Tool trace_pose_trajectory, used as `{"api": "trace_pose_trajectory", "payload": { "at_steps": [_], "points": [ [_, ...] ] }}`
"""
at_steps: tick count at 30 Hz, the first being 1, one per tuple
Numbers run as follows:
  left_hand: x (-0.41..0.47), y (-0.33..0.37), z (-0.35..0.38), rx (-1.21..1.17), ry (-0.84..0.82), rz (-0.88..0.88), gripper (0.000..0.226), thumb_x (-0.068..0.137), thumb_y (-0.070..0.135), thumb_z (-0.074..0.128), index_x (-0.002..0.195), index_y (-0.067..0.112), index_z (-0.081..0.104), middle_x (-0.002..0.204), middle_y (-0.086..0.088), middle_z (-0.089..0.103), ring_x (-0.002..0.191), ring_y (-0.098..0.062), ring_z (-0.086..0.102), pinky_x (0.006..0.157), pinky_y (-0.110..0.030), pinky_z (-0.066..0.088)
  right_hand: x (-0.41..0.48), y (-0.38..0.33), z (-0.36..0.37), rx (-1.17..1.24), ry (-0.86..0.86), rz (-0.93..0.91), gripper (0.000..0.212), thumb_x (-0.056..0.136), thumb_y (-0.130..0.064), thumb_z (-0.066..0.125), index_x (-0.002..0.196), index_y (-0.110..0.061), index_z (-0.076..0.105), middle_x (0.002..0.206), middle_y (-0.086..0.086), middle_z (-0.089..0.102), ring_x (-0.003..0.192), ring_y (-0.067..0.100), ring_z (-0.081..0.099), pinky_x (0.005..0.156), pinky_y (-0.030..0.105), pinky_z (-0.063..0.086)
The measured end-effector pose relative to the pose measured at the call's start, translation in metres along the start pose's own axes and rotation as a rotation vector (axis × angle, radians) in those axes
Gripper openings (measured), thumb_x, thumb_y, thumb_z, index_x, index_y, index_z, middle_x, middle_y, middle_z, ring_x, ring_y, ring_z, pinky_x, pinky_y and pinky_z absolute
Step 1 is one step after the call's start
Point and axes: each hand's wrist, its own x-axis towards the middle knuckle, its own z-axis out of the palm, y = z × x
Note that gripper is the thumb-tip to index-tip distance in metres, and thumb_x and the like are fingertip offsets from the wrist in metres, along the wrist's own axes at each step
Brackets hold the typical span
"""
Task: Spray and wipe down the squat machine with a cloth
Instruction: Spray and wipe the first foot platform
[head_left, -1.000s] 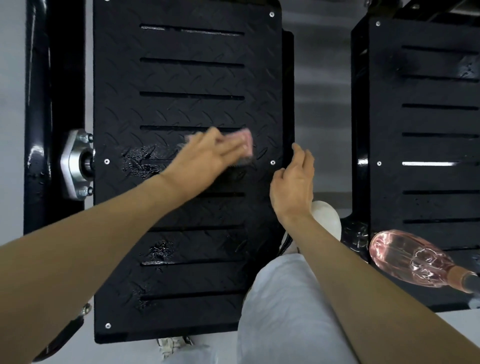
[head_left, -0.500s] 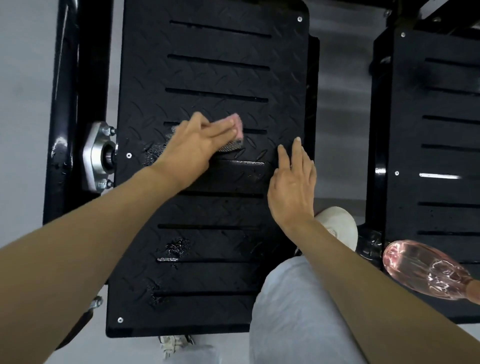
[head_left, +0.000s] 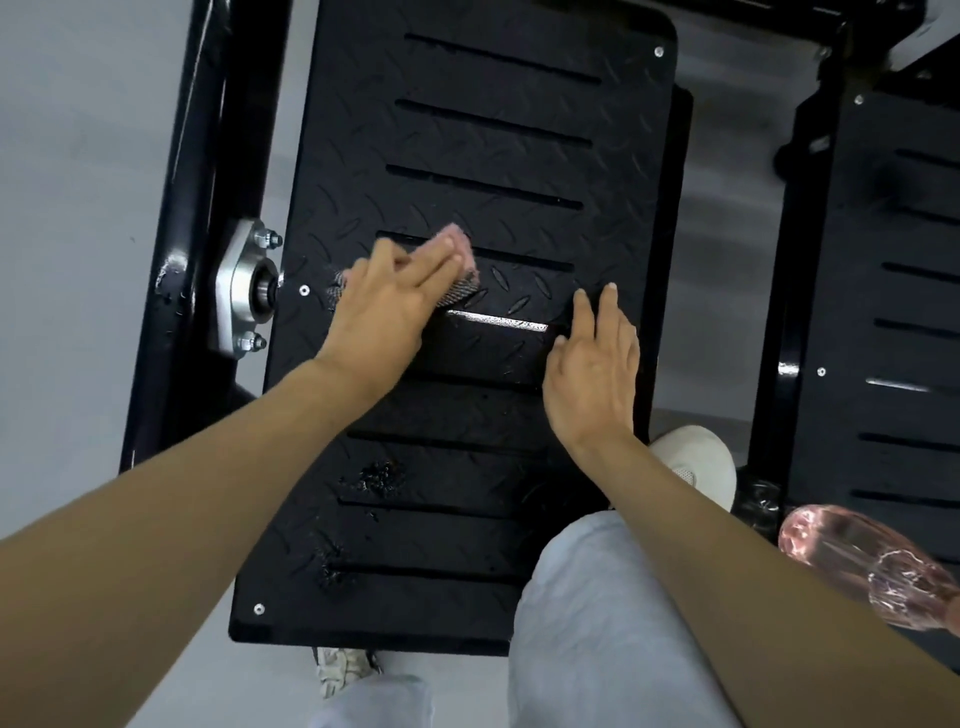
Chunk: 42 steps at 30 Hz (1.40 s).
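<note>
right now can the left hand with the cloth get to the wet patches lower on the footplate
Probably yes: the left hand presses the cloth on the footplate, and the wet patches lie lower on that plate, nearer the body, with nothing between.

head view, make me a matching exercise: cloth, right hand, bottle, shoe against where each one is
1 cloth
2 right hand
3 bottle
4 shoe

a white, beside the footplate's right edge
b flat on the footplate, holding nothing
c pressed under the left hand
d lying at the picture's lower right

Pairs: 1-c, 2-b, 3-d, 4-a
</note>
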Motion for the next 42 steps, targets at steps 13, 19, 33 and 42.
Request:
{"api": "trace_pose_trajectory", "payload": {
  "at_steps": [13,19,33,42],
  "points": [
    [-0.025,-0.029,0.000,0.008,0.009,-0.097,0.078,0.063,-0.020,0.064,0.134,0.010,0.052,0.141,-0.005,0.051,0.088,-0.034,0.047,0.068,-0.039,0.042,-0.001,-0.008,0.003,0.017,-0.053,-0.087,0.088,0.090,-0.061,0.044,0.153,-0.013,0.005,0.160,0.010,-0.006,0.147,0.020,-0.003,0.118,0.040,-0.007],
    [-0.034,-0.002,-0.001,0.048,-0.089,-0.052,0.069,0.082,-0.003,0.055,0.146,0.013,0.033,0.153,-0.003,0.033,0.095,-0.026,0.043,0.080,-0.035,0.044,0.000,-0.033,0.006,0.035,-0.049,-0.154,0.087,0.090,-0.058,0.047,0.152,-0.013,0.005,0.160,0.010,-0.007,0.147,0.020,-0.002,0.117,0.039,-0.007],
    [-0.057,-0.019,-0.004,-0.007,-0.060,-0.045,0.070,0.069,-0.007,0.067,0.136,0.005,0.050,0.141,-0.010,0.050,0.086,-0.029,0.052,0.072,-0.038,0.050,-0.005,-0.051,0.014,-0.048,-0.135,-0.161,0.090,0.089,-0.051,0.054,0.153,-0.014,0.003,0.159,0.006,-0.012,0.147,0.021,-0.006,0.118,0.043,-0.002],
    [-0.060,-0.053,-0.005,0.018,-0.036,-0.265,0.072,0.074,-0.013,0.056,0.141,0.008,0.043,0.148,-0.005,0.041,0.095,-0.030,0.046,0.080,-0.036,0.046,-0.004,-0.050,0.013,-0.084,-0.136,-0.173,0.089,0.090,-0.054,0.052,0.153,-0.013,0.004,0.159,0.007,-0.011,0.147,0.021,-0.005,0.118,0.043,-0.004]
  ]
}}
